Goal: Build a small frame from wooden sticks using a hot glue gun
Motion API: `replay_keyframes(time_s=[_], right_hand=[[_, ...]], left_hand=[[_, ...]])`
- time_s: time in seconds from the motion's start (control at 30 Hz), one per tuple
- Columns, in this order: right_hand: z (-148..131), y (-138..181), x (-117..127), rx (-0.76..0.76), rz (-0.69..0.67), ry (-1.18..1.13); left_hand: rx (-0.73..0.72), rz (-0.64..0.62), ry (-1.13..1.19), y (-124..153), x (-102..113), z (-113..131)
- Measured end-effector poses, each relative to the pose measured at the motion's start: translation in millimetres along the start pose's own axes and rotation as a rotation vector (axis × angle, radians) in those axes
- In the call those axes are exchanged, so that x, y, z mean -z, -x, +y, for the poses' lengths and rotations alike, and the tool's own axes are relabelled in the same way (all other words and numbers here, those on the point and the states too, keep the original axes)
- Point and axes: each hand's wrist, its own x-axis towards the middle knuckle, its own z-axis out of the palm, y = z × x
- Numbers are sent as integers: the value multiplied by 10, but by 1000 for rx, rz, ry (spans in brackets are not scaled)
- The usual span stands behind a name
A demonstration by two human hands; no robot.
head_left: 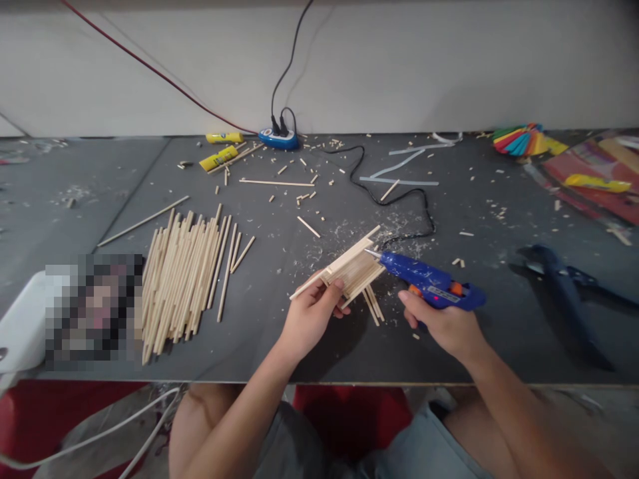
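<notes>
My left hand (315, 311) grips a small frame of glued wooden sticks (357, 269), thumb on its near side, holding it tilted above the dark table. In my right hand (444, 326) is a blue hot glue gun (424, 279) with orange parts and a small red light. Its metal nozzle points left and meets or nearly meets the upper edge of the frame; I cannot tell if they touch. A few loose sticks (373, 306) show just beyond the frame's lower right side. To the left lies a big pile of wooden sticks (182, 279).
A blue power socket (278, 138) with plugged cords sits by the wall. Yellow tubes (219, 158), clear glue sticks (399, 181) and wood scraps are scattered behind. Dark cutters (564, 299) lie right, a colourful fan-shaped bundle (522, 140) far right, a white device (30, 319) left.
</notes>
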Motion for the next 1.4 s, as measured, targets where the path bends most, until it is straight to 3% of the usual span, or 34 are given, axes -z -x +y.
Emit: replay_keyframes(time_s=[0.77, 1.0, 1.4], right_hand=[[-170, 79, -40, -12, -51, 25], [-149, 84, -72, 48, -52, -4], [-165, 100, -53, 55, -147, -191]], left_hand=[[-14, -5, -42, 2, -5, -6], [-29, -31, -48, -5, 7, -29], [4, 8, -5, -22, -1, -20]])
